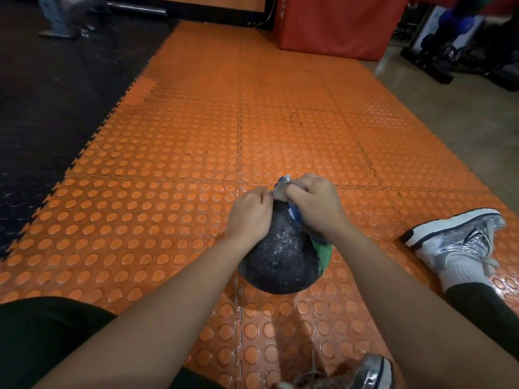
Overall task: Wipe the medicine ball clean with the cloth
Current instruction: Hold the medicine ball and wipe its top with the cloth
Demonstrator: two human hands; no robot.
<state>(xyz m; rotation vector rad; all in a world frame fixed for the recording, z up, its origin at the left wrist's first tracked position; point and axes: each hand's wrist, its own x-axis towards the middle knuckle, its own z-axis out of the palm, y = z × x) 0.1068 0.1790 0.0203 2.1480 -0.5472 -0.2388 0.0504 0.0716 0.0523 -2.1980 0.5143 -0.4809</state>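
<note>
A black, rough-skinned medicine ball (280, 256) with a green patch on its right side sits on the orange studded floor in front of me. A small white and blue cloth (282, 189) is bunched at the ball's far top. My left hand (248, 216) lies on the ball's upper left with curled fingers pinching the cloth's edge. My right hand (314, 204) grips the cloth from the right, fingers curled over it. Most of the cloth is hidden under my hands.
Orange studded mats (196, 153) cover the floor; black mats (56, 94) lie to the left. A red padded box (337, 23) stands at the back. My silver sneakers (460, 240) rest right and near bottom (365, 372). Gym equipment (463, 43) crowds the far right.
</note>
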